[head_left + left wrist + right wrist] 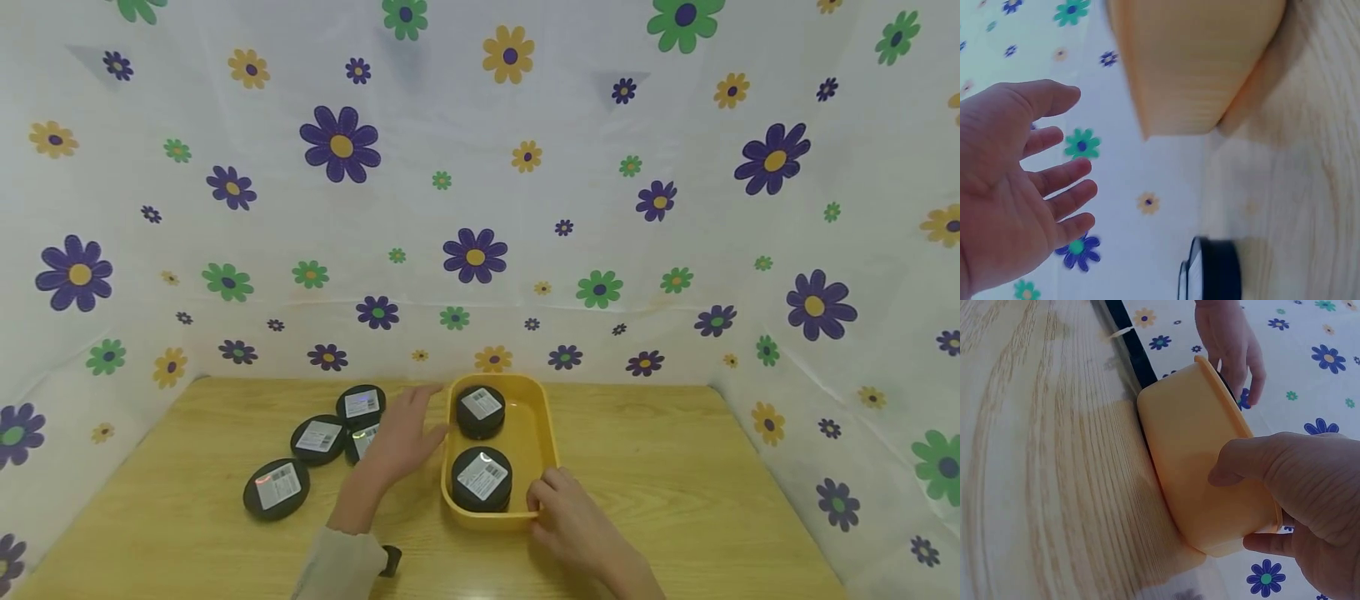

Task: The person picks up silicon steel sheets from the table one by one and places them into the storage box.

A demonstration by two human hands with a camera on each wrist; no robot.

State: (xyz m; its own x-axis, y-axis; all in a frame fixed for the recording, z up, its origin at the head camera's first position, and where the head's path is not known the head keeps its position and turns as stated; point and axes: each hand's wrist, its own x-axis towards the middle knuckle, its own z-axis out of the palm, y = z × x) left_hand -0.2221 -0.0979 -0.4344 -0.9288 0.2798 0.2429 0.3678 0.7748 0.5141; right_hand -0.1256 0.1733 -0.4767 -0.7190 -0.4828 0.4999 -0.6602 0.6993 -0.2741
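A yellow plastic bin (534,442) stands on the table. Inside it, along its left side, are a far black round container (471,419) and a near black round container (483,500), both with white labels on top; each looks stacked. My right hand (576,523) grips the bin's near right corner, its thumb (1235,472) against the outer wall and the other fingers at the rim. My left hand (405,433) is held beside the bin's left wall with fingers spread, nothing in it. In the left wrist view its palm (1016,200) faces the camera, apart from the bin.
Several more labelled black round containers lie left of my left hand: one nearest the front (276,490), one behind it (318,439), another at the back (362,403), and one partly hidden by the hand. Flower-patterned white cloth (420,208) walls the back and sides of the wooden table (660,467).
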